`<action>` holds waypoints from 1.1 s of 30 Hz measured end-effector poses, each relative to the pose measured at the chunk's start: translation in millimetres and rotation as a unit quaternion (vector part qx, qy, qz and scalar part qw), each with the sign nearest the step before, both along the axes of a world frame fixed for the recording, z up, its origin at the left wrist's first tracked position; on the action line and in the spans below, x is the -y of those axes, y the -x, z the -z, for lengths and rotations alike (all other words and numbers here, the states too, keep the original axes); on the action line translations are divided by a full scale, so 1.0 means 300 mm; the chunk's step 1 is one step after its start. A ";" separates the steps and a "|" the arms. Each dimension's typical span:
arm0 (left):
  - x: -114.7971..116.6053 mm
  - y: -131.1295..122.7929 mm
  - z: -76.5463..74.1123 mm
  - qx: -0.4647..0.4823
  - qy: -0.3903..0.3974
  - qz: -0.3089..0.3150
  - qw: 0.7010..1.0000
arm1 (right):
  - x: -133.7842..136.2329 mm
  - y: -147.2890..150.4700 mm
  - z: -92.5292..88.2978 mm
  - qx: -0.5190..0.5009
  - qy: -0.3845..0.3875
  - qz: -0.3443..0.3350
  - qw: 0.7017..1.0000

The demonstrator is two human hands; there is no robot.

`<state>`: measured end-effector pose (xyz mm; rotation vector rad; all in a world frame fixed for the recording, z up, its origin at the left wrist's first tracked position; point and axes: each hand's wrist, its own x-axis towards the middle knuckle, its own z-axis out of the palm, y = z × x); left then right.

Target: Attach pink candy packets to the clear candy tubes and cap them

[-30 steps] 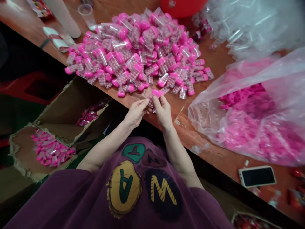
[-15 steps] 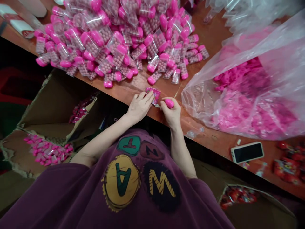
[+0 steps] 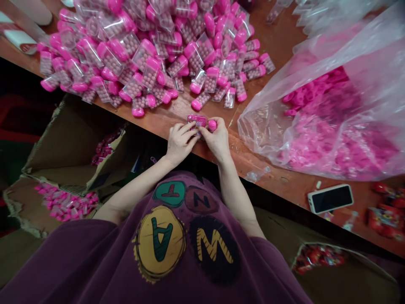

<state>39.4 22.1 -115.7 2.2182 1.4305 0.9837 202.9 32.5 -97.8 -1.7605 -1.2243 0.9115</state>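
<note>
My left hand (image 3: 181, 142) is at the table's front edge, its bent fingertips closed on the lower part of a small pink printed label (image 3: 196, 119). My right hand (image 3: 218, 140) grips a small container, whose pink cap (image 3: 212, 125) shows above the fingers while its body is hidden. Thumb and index finger of that hand meet the label's lower right side, close to the left fingertips. Just beyond lies a large heap of clear candy containers (image 3: 151, 75) with pink caps, filled with small pinkish balls.
A clear plastic bag (image 3: 262, 126) of pink plastic parts (image 3: 335, 139) stands to the right. Farther right are a phone (image 3: 330, 198) and red packets (image 3: 387, 217). Cardboard boxes (image 3: 72, 143) with pink items stand below the edge at left. Clear plastic pieces (image 3: 341, 14) lie at the back.
My right hand has moved left with the pink-capped container, up to the label. My left fingers, earlier stretched flat over the label, are now bent at its lower part.
</note>
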 end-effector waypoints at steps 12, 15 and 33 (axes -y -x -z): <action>-0.011 0.005 0.009 -0.033 0.005 0.006 0.999 | -0.025 0.021 -0.004 0.080 -0.007 0.011 0.997; -0.013 0.000 0.017 -0.053 0.009 0.004 0.999 | -0.037 0.018 -0.003 0.088 0.004 -0.004 0.996; -0.015 0.019 0.012 -0.132 0.020 0.044 0.990 | -0.034 0.005 0.035 0.136 -0.064 0.001 0.989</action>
